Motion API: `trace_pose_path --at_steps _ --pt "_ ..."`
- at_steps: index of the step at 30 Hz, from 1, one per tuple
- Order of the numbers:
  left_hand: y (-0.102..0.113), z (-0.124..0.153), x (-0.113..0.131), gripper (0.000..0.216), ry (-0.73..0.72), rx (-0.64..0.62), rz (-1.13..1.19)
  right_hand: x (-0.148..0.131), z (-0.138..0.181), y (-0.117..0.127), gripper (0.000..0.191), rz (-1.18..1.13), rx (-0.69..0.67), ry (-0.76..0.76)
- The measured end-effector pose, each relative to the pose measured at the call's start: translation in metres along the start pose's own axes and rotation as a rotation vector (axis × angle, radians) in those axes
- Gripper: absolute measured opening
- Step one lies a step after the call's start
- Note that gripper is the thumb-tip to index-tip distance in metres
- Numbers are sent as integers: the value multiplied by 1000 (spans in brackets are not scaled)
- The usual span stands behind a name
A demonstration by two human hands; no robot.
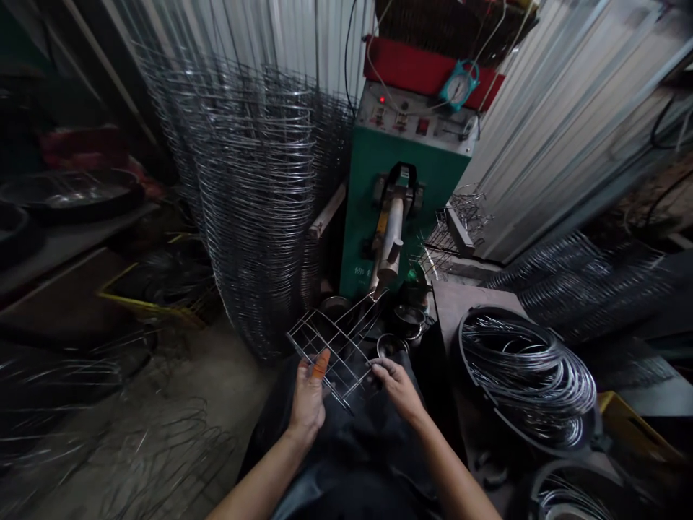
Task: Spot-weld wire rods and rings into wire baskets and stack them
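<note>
A small metal wire rack [334, 339] with crossing bars is held in front of me, tilted, above my lap. My left hand [310, 397] grips its near left edge, an orange covering on the thumb. At the right side my right hand [394, 381] pinches the rack's edge between thumb and fingers. The rack's far end reaches up to the electrode tip [375, 292] of a green spot welder [357, 209]; whether they touch I cannot tell.
Tall stacks of wire rings [260, 180] stand left of the welder. On a bench [449, 303] at right, a black basin [466, 361] holds many loose wire rings [525, 368]. A yellow crate [146, 310] lies at left. A blue-rimmed gauge [458, 87] hangs on the machine.
</note>
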State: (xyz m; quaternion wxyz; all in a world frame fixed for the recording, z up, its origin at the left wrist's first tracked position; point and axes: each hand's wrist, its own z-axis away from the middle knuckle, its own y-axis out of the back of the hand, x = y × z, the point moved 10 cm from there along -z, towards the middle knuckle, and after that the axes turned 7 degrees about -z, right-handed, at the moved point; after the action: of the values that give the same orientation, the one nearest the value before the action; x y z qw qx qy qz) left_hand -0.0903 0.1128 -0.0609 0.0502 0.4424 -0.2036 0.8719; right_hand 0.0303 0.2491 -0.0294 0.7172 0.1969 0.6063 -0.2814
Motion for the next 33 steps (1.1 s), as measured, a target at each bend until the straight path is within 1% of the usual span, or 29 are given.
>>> trace_pose_path --at_steps 4,8,13,16,19,23,26,28,30,32,33 --pt "-2 2 6 46 11 0 -6 -1 -7 -2 32 -14 6 13" --pt "-3 2 10 47 9 2 -25 -2 -6 -3 31 -24 11 23" --pt "2 -7 2 47 36 -18 -34 3 -9 -5 28 -67 21 0" --pt "5 -18 -6 44 40 -89 0 4 -9 -8 28 -48 6 7" --pt "5 -21 -5 45 -1 -176 29 2 -7 -7 28 -29 11 39" --pt "-2 -8 0 45 0 -196 -20 -5 -4 1 31 -8 43 50" --pt "-9 5 3 45 37 -189 -54 -10 1 11 37 85 72 53" --pt "-5 13 7 48 41 -155 -59 -6 10 14 40 173 41 27" --pt "1 23 8 52 59 -137 -50 4 23 20 43 255 3 5" --pt "7 33 4 53 93 -148 -20 13 32 28 46 319 -24 27" --pt "11 36 3 52 101 -150 7 16 32 28 45 375 -63 48"
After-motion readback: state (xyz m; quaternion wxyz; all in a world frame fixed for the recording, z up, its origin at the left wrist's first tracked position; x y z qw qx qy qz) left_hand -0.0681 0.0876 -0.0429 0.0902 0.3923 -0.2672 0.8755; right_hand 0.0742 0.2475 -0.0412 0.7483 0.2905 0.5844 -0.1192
